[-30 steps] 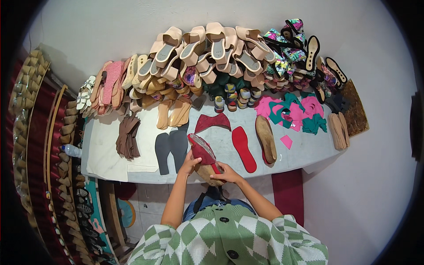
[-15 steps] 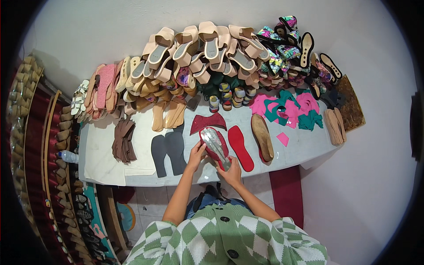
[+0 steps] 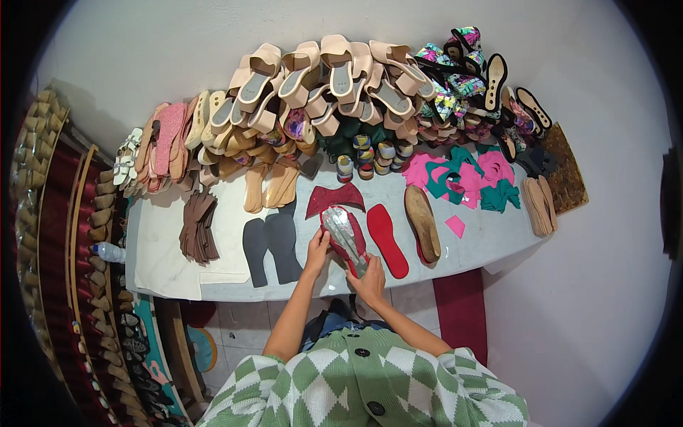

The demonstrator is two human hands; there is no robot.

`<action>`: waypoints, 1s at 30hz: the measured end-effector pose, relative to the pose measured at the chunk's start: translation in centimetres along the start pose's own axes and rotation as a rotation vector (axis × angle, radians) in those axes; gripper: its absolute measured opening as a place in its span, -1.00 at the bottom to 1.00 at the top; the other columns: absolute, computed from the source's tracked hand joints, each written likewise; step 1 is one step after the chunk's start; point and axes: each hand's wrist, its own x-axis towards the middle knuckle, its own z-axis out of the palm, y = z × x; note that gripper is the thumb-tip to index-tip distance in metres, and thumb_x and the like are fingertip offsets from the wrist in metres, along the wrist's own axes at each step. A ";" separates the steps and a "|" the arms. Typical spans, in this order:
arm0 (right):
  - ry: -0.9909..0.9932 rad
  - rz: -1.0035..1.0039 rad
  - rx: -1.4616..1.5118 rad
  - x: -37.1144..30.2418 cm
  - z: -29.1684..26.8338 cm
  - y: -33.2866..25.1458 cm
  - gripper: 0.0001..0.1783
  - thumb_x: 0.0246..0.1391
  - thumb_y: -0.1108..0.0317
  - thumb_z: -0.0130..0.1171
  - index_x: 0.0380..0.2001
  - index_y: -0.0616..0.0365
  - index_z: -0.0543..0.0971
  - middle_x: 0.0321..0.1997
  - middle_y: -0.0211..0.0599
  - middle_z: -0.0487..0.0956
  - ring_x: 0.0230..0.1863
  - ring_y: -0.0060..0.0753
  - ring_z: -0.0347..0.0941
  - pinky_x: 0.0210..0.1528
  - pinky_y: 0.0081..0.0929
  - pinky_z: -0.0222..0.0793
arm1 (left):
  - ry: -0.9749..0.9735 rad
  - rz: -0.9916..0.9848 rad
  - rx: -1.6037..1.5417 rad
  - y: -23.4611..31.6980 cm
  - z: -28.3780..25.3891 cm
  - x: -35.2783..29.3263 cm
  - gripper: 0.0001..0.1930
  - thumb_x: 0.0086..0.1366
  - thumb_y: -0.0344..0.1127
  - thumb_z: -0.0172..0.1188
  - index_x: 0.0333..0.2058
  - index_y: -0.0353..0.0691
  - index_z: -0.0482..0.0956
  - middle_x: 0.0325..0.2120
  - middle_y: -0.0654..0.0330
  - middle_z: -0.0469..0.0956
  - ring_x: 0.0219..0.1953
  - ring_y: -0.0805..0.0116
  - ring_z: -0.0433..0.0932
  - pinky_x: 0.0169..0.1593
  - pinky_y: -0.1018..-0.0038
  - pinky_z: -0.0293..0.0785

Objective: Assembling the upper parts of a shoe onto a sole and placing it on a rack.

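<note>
Between both hands, over the table's front part, I hold a shoe last [image 3: 340,229] with a shiny silvery-grey underside and dark red material around its edges. My left hand [image 3: 318,250] is closed on its left side. My right hand [image 3: 368,277] grips its lower right end, fingers wrapped around the edge. Just beyond the last lies a dark red upper piece [image 3: 334,199]. To its right is a bright red insole [image 3: 388,242], lying flat. Further right, a brownish wooden-looking shoe last [image 3: 422,224] rests on a red sole.
Dark grey sole pieces [image 3: 270,249] and brown strips [image 3: 200,229] lie to the left. Heeled sandals [image 3: 338,71] are piled against the wall. Pink and green cutouts [image 3: 466,174] spread at right. A shelf of lasts [image 3: 103,242] stands at far left, beside a plastic bottle [image 3: 109,251].
My right hand has shifted slightly left and down along the lower end of the last. The last has turned a little; my left hand keeps its hold.
</note>
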 end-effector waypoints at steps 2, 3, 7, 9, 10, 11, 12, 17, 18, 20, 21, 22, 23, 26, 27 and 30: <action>0.012 -0.015 0.007 0.1 -0.1 -0.2 -0.32 -0.38 0.22 0.35 -0.16 0.32 0.31 -0.25 -0.07 0.36 -0.18 -0.04 0.33 -0.17 -0.25 0.26 | -0.028 0.003 -0.051 0.0 -0.4 -0.1 -0.56 0.30 -0.05 -0.07 0.06 -0.17 0.29 -0.16 0.29 0.43 -0.14 0.49 0.41 -0.07 0.40 0.36; 0.002 -0.016 0.005 0.1 0.0 -0.3 -0.32 -0.38 0.22 0.35 -0.16 0.32 0.32 -0.25 -0.07 0.36 -0.18 -0.04 0.33 -0.17 -0.25 0.26 | -0.047 0.008 -0.072 -0.1 -0.8 -0.2 -0.53 0.29 -0.05 -0.06 0.08 -0.17 0.26 -0.13 0.30 0.42 -0.11 0.47 0.39 -0.04 0.40 0.34; -0.024 -0.014 -0.006 0.3 0.1 -0.4 -0.31 -0.38 0.21 0.34 -0.14 0.30 0.31 -0.24 -0.07 0.35 -0.18 -0.03 0.32 -0.17 -0.24 0.26 | -0.139 0.047 -0.069 -0.9 -1.9 0.4 -0.53 0.26 -0.15 0.02 0.10 -0.19 0.24 -0.09 0.29 0.40 -0.11 0.49 0.39 -0.04 0.48 0.34; -0.048 -0.008 -0.037 0.4 0.1 -0.4 -0.30 -0.38 0.22 0.34 -0.13 0.30 0.30 -0.23 -0.07 0.35 -0.18 -0.03 0.32 -0.17 -0.23 0.26 | -0.135 0.053 -0.070 -1.1 -1.6 0.6 -0.54 0.25 -0.20 0.04 0.09 -0.20 0.25 -0.10 0.27 0.40 -0.12 0.51 0.40 -0.06 0.51 0.35; -0.072 -0.003 -0.069 0.5 0.1 -0.4 -0.29 -0.38 0.22 0.34 -0.12 0.29 0.30 -0.22 -0.06 0.34 -0.17 -0.02 0.32 -0.17 -0.22 0.26 | -0.083 0.053 -0.075 -1.2 -1.2 0.8 -0.55 0.24 -0.24 0.05 0.08 -0.21 0.26 -0.11 0.26 0.41 -0.15 0.53 0.41 -0.09 0.55 0.37; -0.072 -0.002 -0.070 0.6 0.2 -0.4 -0.29 -0.38 0.22 0.34 -0.12 0.29 0.30 -0.22 -0.06 0.34 -0.17 -0.02 0.32 -0.17 -0.22 0.26 | -0.031 0.052 -0.080 -1.3 -1.0 1.0 -0.56 0.23 -0.28 0.07 0.07 -0.22 0.27 -0.13 0.25 0.42 -0.17 0.55 0.42 -0.13 0.58 0.38; -0.096 0.009 -0.093 0.8 0.2 -0.3 -0.27 -0.38 0.21 0.33 -0.10 0.29 0.28 -0.22 -0.06 0.34 -0.17 -0.01 0.32 -0.17 -0.21 0.26 | -0.033 0.051 -0.081 -1.4 -0.9 1.2 -0.56 0.23 -0.28 0.07 0.07 -0.22 0.27 -0.13 0.25 0.42 -0.17 0.55 0.42 -0.13 0.58 0.38; -0.187 0.060 -0.120 1.3 0.0 -0.2 -0.26 -0.33 0.20 0.30 -0.06 0.26 0.24 -0.19 -0.07 0.32 -0.12 -0.04 0.31 -0.18 -0.16 0.26 | -0.073 0.025 -0.048 -1.1 -0.5 2.3 -0.56 0.24 -0.29 0.06 0.08 -0.20 0.27 -0.15 0.23 0.44 -0.17 0.54 0.42 -0.13 0.58 0.38; -0.182 0.076 -0.107 1.4 0.1 -0.2 -0.26 -0.34 0.20 0.30 -0.06 0.26 0.23 -0.18 -0.06 0.32 -0.12 -0.03 0.31 -0.18 -0.16 0.26 | -0.074 0.026 -0.051 -1.0 -0.5 2.5 -0.56 0.24 -0.29 0.06 0.08 -0.20 0.27 -0.15 0.23 0.44 -0.17 0.54 0.42 -0.13 0.58 0.38; -0.177 0.091 -0.097 1.2 0.2 -0.2 -0.25 -0.34 0.19 0.31 -0.06 0.26 0.23 -0.18 -0.06 0.32 -0.12 -0.02 0.31 -0.18 -0.15 0.27 | -0.106 0.061 0.042 -0.7 -0.5 2.6 -0.56 0.26 -0.20 0.02 0.10 -0.16 0.27 -0.14 0.24 0.44 -0.13 0.50 0.42 -0.09 0.55 0.34; -0.178 0.093 -0.092 1.1 0.2 -0.3 -0.24 -0.34 0.19 0.31 -0.05 0.26 0.22 -0.18 -0.05 0.31 -0.12 -0.02 0.31 -0.18 -0.15 0.26 | -0.108 0.061 0.040 -0.7 -0.6 2.7 -0.56 0.26 -0.20 0.02 0.10 -0.16 0.27 -0.14 0.24 0.44 -0.13 0.50 0.42 -0.09 0.55 0.34; -0.179 0.095 -0.087 1.1 0.2 -0.3 -0.23 -0.34 0.19 0.31 -0.05 0.26 0.22 -0.18 -0.05 0.31 -0.11 -0.02 0.31 -0.17 -0.15 0.26 | -0.042 -0.057 -0.078 -0.6 -0.9 2.7 -0.56 0.28 -0.16 -0.01 0.10 -0.15 0.27 -0.13 0.25 0.44 -0.12 0.49 0.41 -0.08 0.55 0.33; -0.177 0.095 -0.089 1.2 0.2 -0.4 -0.23 -0.34 0.19 0.31 -0.05 0.26 0.22 -0.18 -0.05 0.31 -0.11 -0.02 0.31 -0.17 -0.15 0.26 | 0.025 -0.176 -0.196 -0.6 -1.0 2.7 -0.56 0.29 -0.11 -0.04 0.10 -0.13 0.28 -0.12 0.26 0.44 -0.11 0.48 0.41 -0.08 0.55 0.31; -0.190 0.072 -0.125 1.2 0.2 -0.3 -0.22 -0.35 0.19 0.32 -0.03 0.26 0.21 -0.17 -0.06 0.31 -0.10 -0.03 0.30 -0.17 -0.15 0.26 | 0.005 -0.080 -0.292 0.0 -0.1 2.5 -0.57 0.31 -0.10 -0.09 0.09 -0.11 0.29 -0.15 0.31 0.46 -0.17 0.50 0.44 -0.11 0.54 0.33; -0.204 0.092 -0.141 1.2 0.1 -0.5 -0.21 -0.35 0.19 0.32 -0.03 0.26 0.21 -0.17 -0.06 0.31 -0.10 -0.03 0.30 -0.17 -0.14 0.26 | 0.005 -0.081 -0.291 0.1 0.1 2.6 -0.57 0.31 -0.10 -0.09 0.09 -0.11 0.29 -0.15 0.31 0.46 -0.17 0.50 0.44 -0.11 0.54 0.33; -0.191 0.107 -0.174 0.9 0.6 -1.1 -0.21 -0.36 0.20 0.32 -0.03 0.28 0.22 -0.18 -0.05 0.31 -0.11 -0.01 0.29 -0.19 -0.14 0.25 | 0.079 -0.086 -0.238 -0.7 -0.1 3.3 -0.58 0.31 -0.18 -0.07 0.10 -0.16 0.27 -0.21 0.27 0.49 -0.28 0.56 0.46 -0.22 0.62 0.35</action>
